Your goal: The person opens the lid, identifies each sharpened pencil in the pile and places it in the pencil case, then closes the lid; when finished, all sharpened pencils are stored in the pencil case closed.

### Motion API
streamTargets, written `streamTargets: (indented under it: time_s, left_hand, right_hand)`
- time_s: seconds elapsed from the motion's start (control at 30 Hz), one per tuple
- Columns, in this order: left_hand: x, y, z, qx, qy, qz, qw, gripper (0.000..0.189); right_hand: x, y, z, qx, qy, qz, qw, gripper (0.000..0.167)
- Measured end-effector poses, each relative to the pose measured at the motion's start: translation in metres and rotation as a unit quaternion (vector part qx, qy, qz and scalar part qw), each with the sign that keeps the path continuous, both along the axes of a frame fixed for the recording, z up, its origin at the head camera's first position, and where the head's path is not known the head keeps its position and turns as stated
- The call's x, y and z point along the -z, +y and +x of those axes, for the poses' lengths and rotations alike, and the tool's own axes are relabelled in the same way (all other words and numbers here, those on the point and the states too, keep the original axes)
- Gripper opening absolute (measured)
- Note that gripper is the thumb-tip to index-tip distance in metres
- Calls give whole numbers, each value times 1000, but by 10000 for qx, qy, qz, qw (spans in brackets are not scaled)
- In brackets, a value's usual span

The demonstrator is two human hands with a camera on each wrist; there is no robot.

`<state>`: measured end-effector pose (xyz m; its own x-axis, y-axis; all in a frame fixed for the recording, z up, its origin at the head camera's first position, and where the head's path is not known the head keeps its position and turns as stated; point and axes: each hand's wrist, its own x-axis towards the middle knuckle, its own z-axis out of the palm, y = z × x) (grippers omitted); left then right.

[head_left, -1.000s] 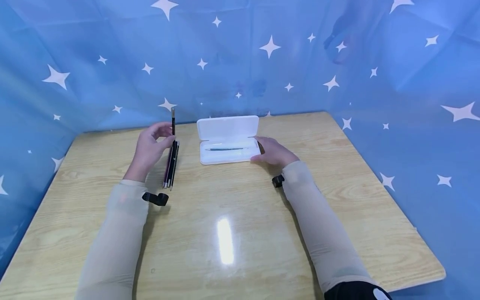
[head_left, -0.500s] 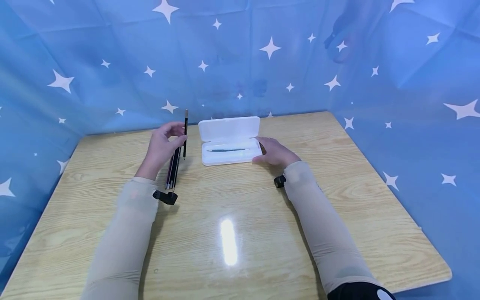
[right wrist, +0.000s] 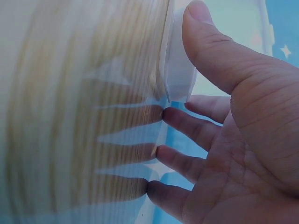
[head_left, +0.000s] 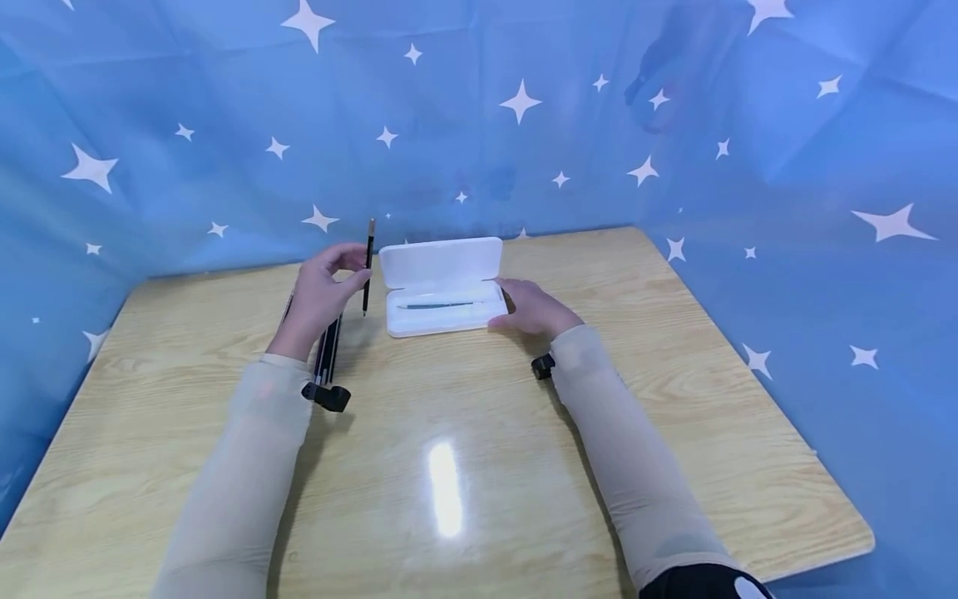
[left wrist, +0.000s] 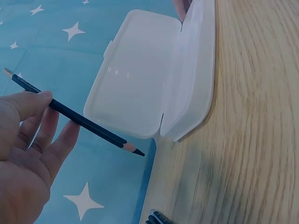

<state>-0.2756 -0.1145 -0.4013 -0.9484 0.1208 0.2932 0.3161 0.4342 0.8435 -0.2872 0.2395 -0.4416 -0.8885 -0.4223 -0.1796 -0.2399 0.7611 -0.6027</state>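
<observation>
My left hand [head_left: 318, 295] pinches a black pencil [head_left: 369, 270] between thumb and fingers. In the head view the pencil stands nearly upright, point down, just left of an open white pencil case [head_left: 449, 325]. The left wrist view shows the same pencil [left wrist: 100, 130] with its sharpened tip towards the case. Inside the case lies one slim dark pencil or pen [head_left: 437, 305]. At the case's right end is my right hand [head_left: 535, 308], thumb at the front and fingers at the back. Its lower fingertips touch the table in the right wrist view.
Several dark pencils [head_left: 328, 353] lie together on the wooden table [head_left: 524, 466], partly hidden behind my left hand and wrist. The case lid [head_left: 440, 263] stands raised at the back. A blue starry curtain [head_left: 464, 125] hangs behind the table.
My left hand has lifted the black pencil away from the bundle and moved right, towards the case. The right hand stays at the case's end. The head view has shifted slightly.
</observation>
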Motion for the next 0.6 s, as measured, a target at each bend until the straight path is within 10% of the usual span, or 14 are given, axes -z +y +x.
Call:
streamTargets:
  time_s: [0.6]
  left_hand:
    - [0,15,-5,244,279,514,9980,31]
  right_hand:
    - [1,0,-3,165,-170,237,9994,91]
